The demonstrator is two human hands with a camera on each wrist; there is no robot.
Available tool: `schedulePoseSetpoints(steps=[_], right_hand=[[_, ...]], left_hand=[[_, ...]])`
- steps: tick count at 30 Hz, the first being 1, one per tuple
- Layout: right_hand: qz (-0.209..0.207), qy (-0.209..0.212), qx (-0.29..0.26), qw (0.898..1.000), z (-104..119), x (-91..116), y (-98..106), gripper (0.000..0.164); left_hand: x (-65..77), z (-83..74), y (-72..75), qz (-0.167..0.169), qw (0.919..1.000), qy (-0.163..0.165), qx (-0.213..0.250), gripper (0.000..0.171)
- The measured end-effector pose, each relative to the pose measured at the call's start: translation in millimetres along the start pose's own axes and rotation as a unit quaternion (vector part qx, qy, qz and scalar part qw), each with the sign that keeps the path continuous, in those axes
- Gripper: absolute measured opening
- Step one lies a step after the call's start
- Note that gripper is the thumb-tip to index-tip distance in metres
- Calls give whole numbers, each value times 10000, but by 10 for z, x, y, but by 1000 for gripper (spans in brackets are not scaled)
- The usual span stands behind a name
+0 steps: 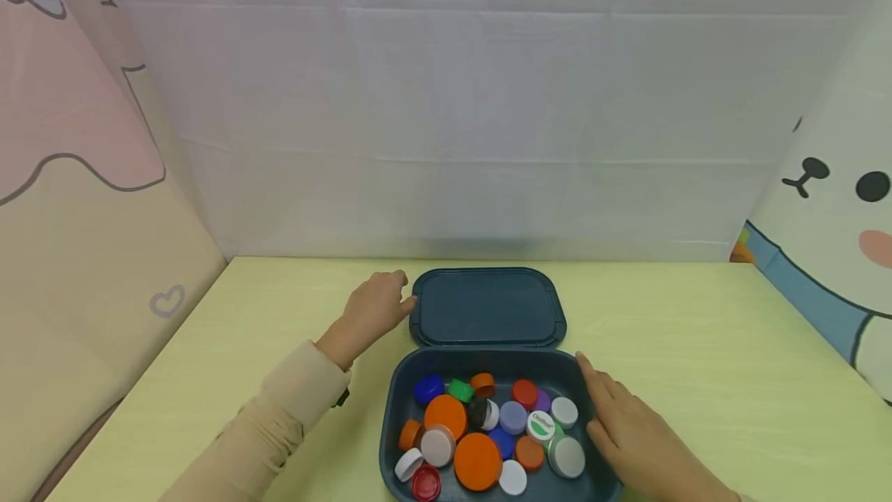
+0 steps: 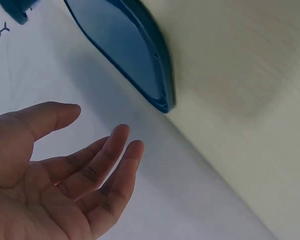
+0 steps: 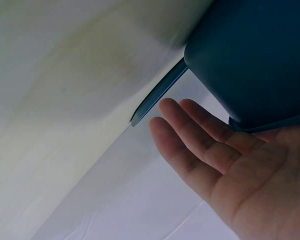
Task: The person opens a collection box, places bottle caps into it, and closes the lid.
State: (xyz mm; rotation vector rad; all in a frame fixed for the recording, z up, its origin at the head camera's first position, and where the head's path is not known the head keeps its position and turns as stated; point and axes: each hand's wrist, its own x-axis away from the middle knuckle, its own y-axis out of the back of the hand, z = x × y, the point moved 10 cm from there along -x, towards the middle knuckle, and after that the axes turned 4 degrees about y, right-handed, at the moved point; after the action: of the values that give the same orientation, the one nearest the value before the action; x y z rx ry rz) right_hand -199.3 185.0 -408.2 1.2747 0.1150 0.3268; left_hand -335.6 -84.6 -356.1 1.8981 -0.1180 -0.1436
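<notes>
A dark blue plastic box [image 1: 389, 417] holds many loose bottle caps of several colours, among them a large orange cap [image 1: 478, 462], a red cap [image 1: 426, 483] and a blue cap [image 1: 428, 388]. Its matching dark lid [image 1: 488, 304] lies flat just behind it. My left hand [image 1: 372, 314] hovers at the lid's left edge with nothing in it; the left wrist view shows its fingers loosely bent, apart from the lid [image 2: 140, 45]. Along the box's right side lies my right hand [image 1: 627, 432], fingers extended and thumb at the rim. In the right wrist view its palm faces the box wall [image 3: 255, 55].
Box and lid stand on a pale yellow table [image 1: 676, 331]. A white cloth [image 1: 474, 99] hangs behind the table's far edge. Printed cloths with cartoon figures flank the left and right sides [image 1: 829, 254].
</notes>
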Motion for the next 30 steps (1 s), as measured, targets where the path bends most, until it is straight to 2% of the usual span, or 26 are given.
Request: schedulePoseSetpoints(steps=[6,12,18,30], right_hand=[[32,-32,-17,10000,-14,-2,-8,70],[-10,36,-74,10000,-3,-4,6,69],[85,-96,-140,9998,-22,-11,-7,69],[54,-93,-79,9999,-19,-22,-7,70]], left_hand=[[-192,124,-166,147,9998,96,51,35],[-300,155,-328,255,9991,197,-266,24],[-344,166,-453,237,9988,224,-378,15],[-383,216,-534,61,9987,385,-315,12]])
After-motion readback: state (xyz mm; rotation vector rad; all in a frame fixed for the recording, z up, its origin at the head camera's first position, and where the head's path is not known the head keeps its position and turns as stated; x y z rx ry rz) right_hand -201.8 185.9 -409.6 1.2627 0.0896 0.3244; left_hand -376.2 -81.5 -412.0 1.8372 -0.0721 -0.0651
